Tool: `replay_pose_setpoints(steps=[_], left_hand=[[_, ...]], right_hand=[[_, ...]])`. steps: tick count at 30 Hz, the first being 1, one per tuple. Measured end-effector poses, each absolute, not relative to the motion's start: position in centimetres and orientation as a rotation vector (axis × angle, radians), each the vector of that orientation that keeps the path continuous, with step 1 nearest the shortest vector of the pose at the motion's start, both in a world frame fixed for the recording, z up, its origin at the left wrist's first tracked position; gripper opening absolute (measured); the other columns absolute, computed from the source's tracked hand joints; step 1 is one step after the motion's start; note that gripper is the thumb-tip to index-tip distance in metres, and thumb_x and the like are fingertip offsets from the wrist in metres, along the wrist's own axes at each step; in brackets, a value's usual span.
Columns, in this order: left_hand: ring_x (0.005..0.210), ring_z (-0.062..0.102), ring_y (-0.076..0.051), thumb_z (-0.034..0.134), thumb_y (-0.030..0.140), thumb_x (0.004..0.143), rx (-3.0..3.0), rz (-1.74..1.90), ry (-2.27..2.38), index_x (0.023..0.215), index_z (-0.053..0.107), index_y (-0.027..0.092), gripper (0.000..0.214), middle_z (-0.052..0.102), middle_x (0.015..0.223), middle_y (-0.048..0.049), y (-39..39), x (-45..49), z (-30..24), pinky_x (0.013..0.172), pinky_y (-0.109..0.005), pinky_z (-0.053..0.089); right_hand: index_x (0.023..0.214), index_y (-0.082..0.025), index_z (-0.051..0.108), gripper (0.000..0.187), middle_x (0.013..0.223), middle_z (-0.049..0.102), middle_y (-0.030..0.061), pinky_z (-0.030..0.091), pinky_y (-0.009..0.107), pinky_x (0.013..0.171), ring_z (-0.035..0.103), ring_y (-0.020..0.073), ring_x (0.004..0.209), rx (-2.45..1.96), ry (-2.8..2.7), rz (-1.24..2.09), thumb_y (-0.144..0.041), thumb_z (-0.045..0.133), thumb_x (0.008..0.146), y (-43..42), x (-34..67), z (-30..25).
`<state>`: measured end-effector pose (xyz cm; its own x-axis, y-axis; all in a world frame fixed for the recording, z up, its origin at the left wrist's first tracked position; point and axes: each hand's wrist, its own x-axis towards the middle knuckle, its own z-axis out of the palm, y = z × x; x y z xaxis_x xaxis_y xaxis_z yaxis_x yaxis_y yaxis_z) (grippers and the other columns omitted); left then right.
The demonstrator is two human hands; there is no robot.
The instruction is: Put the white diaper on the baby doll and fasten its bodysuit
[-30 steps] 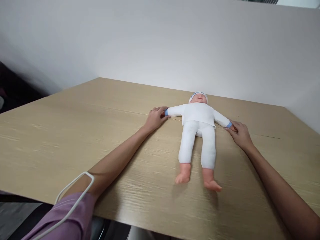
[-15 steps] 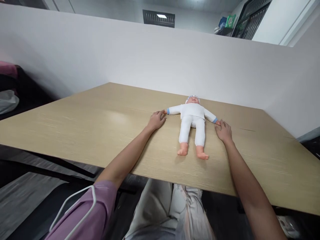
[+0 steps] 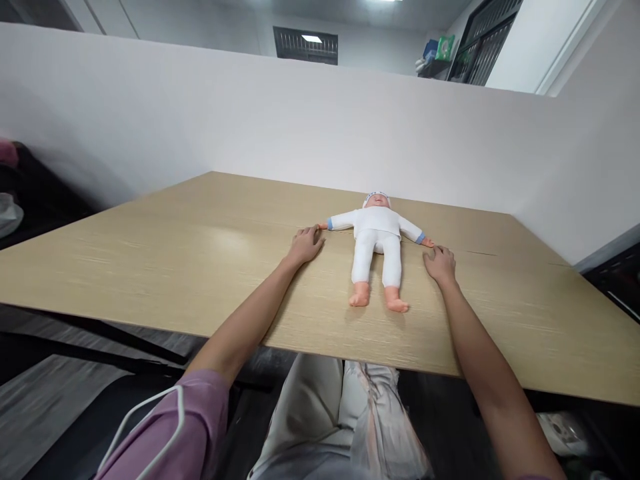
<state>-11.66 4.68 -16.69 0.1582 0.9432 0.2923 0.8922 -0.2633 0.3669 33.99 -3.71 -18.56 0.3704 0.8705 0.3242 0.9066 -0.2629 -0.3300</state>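
Note:
A baby doll (image 3: 377, 227) in a white top and white trousers lies on its back, with its arms spread and its bare feet towards me. It wears a white headband with dark marks, and its cuffs are blue. My left hand (image 3: 306, 245) rests on the tabletop just below the doll's hand on the left, fingers loosely curved and apart. On the other side, my right hand (image 3: 441, 265) lies palm down close to the doll's other hand, its fingertips at or very near it. Neither hand is wrapped round anything.
The doll and both hands are on a wooden table (image 3: 200, 273), whose near edge crosses above my lap. A white partition (image 3: 300, 120) rises behind it. Dark items with a white bag (image 3: 9, 215) are at the far left.
Both hands have drawn back slightly from the doll's hands, towards me. The doll's pose looks the same. The whole view has shifted a little.

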Motion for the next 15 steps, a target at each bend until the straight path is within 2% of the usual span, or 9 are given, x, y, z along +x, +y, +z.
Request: replay_pose_setpoints(steps=[4, 9, 11, 13, 15], left_hand=[[0.144, 0.050, -0.041, 0.049, 0.047, 0.103, 2.301, 0.710, 1.835, 0.160, 0.049, 0.015, 0.066, 0.059, 0.157, -0.0208, 4.7, -11.8, -16.6, 0.119, -0.056, 0.041], [0.141, 0.053, -0.042, 0.054, 0.042, 0.100, 2.263, 0.760, 1.819, 0.156, 0.053, 0.017, 0.061, 0.062, 0.153, -0.0212, 4.1, -11.5, -15.9, 0.118, -0.059, 0.042], [0.141, 0.054, -0.043, 0.057, 0.038, 0.099, 2.236, 0.810, 1.815, 0.153, 0.055, 0.015, 0.059, 0.062, 0.151, -0.0234, 3.5, -11.1, -15.2, 0.117, -0.060, 0.043], [0.141, 0.053, -0.043, 0.057, 0.034, 0.098, 2.212, 0.884, 1.805, 0.149, 0.056, 0.013, 0.055, 0.060, 0.151, -0.0256, 2.3, -10.3, -14.1, 0.117, -0.061, 0.043], [0.144, 0.051, -0.040, 0.055, 0.029, 0.101, 2.214, 0.974, 1.761, 0.147, 0.057, 0.012, 0.050, 0.059, 0.152, -0.0244, 0.0, -9.0, -12.6, 0.121, -0.059, 0.041]], right_hand=[[0.148, -0.007, 0.064, 0.059, 0.156, 0.055, 0.0244, 0.036, 0.048, 0.121, 0.045, 0.0379, 0.145, -2.184, -1.504, -0.042, -0.041, 0.049, 0.101, -3.9, 33.7, -18.2], [0.153, -0.009, 0.060, 0.061, 0.165, 0.048, 0.0247, 0.029, 0.056, 0.128, 0.039, 0.0390, 0.155, -2.152, -1.442, 0.106, -0.040, 0.048, 0.102, -4.9, 32.6, -16.8], [0.156, -0.006, 0.055, 0.067, 0.168, 0.042, 0.0280, 0.022, 0.059, 0.131, 0.033, 0.0411, 0.159, -2.120, -1.392, 0.174, -0.044, 0.049, 0.102, -5.4, 31.7, -16.0], [0.161, -0.002, 0.047, 0.077, 0.172, 0.033, 0.0312, 0.010, 0.064, 0.133, 0.022, 0.0440, 0.164, -2.063, -1.332, 0.245, -0.053, 0.048, 0.102, -6.2, 30.2, -15.0], [0.166, -0.003, 0.040, 0.088, 0.175, 0.028, 0.0294, 0.000, 0.065, 0.134, 0.015, 0.0435, 0.167, -1.946, -1.310, 0.334, -0.065, 0.042, 0.103, -7.7, 28.1, -13.9]])
